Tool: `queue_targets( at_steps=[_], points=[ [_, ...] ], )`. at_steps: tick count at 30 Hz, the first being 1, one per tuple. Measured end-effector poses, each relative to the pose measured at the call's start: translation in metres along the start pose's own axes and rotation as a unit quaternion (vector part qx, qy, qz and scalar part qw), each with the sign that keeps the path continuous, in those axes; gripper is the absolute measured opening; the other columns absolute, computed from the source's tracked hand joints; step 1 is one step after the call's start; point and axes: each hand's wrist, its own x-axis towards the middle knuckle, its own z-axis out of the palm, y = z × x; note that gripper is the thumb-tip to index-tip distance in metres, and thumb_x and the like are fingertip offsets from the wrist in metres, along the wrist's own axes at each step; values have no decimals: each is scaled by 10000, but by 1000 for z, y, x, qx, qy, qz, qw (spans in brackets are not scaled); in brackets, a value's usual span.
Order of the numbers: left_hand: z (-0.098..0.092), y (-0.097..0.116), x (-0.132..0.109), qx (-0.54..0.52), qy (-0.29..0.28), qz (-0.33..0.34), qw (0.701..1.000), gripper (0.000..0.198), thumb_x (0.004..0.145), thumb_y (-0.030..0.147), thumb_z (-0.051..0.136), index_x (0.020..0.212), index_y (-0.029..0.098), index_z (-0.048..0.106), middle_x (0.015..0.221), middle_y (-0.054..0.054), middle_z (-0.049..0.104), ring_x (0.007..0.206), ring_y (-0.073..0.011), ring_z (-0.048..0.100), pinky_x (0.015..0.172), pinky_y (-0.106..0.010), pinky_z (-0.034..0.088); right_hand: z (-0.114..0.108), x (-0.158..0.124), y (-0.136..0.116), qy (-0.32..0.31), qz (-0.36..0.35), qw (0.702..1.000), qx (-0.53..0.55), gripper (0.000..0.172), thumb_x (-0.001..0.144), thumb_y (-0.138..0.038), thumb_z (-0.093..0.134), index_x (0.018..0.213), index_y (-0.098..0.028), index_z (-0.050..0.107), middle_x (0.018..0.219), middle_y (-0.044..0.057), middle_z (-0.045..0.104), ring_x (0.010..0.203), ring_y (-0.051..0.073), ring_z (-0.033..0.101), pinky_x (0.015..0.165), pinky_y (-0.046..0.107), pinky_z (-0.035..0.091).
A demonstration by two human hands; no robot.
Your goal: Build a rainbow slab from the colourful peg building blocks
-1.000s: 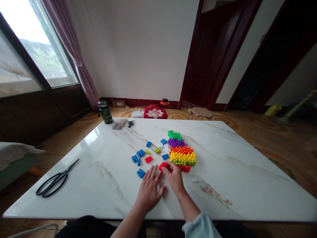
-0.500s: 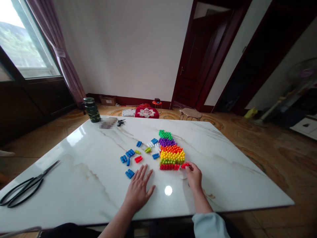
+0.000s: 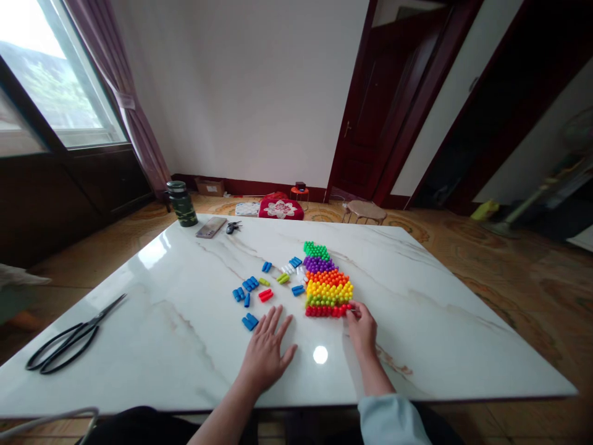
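Observation:
My left hand (image 3: 266,352) lies flat on the white table with its fingers spread, just in front of the blue pieces (image 3: 250,321). My right hand (image 3: 362,327) pinches a red plastic piece (image 3: 348,307) at the right end of the red row (image 3: 324,311). The piece touches or nearly touches that row; the fingers partly hide it. Behind the red row stand bands of round-topped pieces: light green, yellow (image 3: 330,290), orange (image 3: 328,277), purple (image 3: 319,264) and green (image 3: 317,251). Loose red pieces (image 3: 265,295) and light-green pieces (image 3: 283,279) lie left of the block.
Black-handled scissors (image 3: 76,337) lie at the left of the marble-patterned table (image 3: 445,334). At the far left corner are a dark green flask (image 3: 182,204), a phone (image 3: 212,227) and keys (image 3: 233,227). A stool (image 3: 365,210) stands beyond the far edge.
My right hand has brought the red piece left, against the end of the red row. My left hand stays flat on the table. The view has shifted slightly.

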Motion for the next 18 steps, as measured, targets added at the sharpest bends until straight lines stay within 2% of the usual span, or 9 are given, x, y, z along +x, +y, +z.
queue_targets(
  at_steps=[4, 9, 11, 13, 16, 18],
  points=[
    [0, 0, 0, -5, -3, -3, 1000, 641, 880, 479, 510, 1461, 252, 360, 1560, -73, 265, 1407, -301, 296, 1113, -468, 322, -3, -4, -1, 2, -6, 1000, 3, 367, 680, -318, 526, 972, -134, 649, 919, 120, 694, 720, 210, 623, 734, 369, 489],
    [-1, 1, 0, -2, -3, -5, 1000, 637, 883, 489, 505, 1457, 249, 367, 1551, -80, 286, 1403, -300, 305, 1110, -465, 326, -8, -18, -15, 107, -63, 992, 9, 288, 753, -285, 500, 976, -145, 616, 983, 118, 643, 776, 191, 604, 682, 325, 488],
    [-2, 1, 0, 0, -2, -2, 1000, 643, 883, 493, 503, 1460, 250, 361, 1551, -87, 283, 1402, -299, 308, 1110, -464, 323, -2, -27, -29, 110, -98, 989, 18, 239, 801, -280, 493, 972, -163, 611, 981, 103, 636, 831, 194, 601, 682, 309, 491],
    [-3, 1, 0, 3, -5, -1, 1000, 645, 880, 498, 503, 1459, 251, 361, 1557, -91, 268, 1405, -301, 302, 1113, -466, 315, 13, -36, -49, 53, -151, 987, 32, 200, 835, -269, 488, 952, -176, 620, 963, 92, 641, 877, 200, 603, 726, 316, 503],
    [-4, 2, 0, 4, -9, -4, 1000, 652, 874, 509, 501, 1453, 237, 373, 1552, -99, 279, 1407, -303, 297, 1113, -466, 310, 50, -50, -83, -110, -226, 967, 44, 211, 854, -207, 464, 955, -184, 647, 980, 90, 645, 931, 198, 604, 809, 325, 511],
    [-4, 2, 0, -1, -10, -5, 1000, 667, 867, 522, 497, 1445, 208, 386, 1526, -116, 333, 1397, -304, 316, 1113, -464, 311, 80, -57, -104, -215, -237, 947, 29, 282, 831, -138, 453, 1009, -194, 663, 1052, 85, 640, 903, 177, 612, 831, 315, 513]
  ],
)
